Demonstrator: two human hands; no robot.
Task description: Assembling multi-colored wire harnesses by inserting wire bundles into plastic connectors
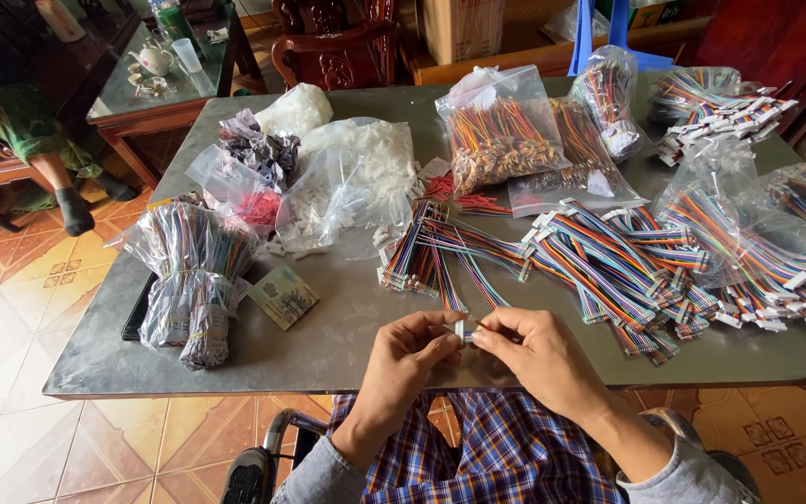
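Note:
My left hand (410, 359) and my right hand (535, 353) meet over the near edge of the grey table (328, 341). Together their fingertips pinch a small white connector (460, 330) that has thin coloured wires running from it. Just beyond the hands lies a fan of multicoloured wire harnesses (436, 254) with white plugs. A larger heap of the same harnesses (627, 266) spreads to the right of my right hand.
Clear bags of bundled cables (188, 280) stand at the left, with a small printed card (283, 297) beside them. Bags of white plastic parts (352, 182) and of coloured wires (506, 126) fill the back. Another person's leg (67, 201) shows at far left by a glass-topped side table (156, 93).

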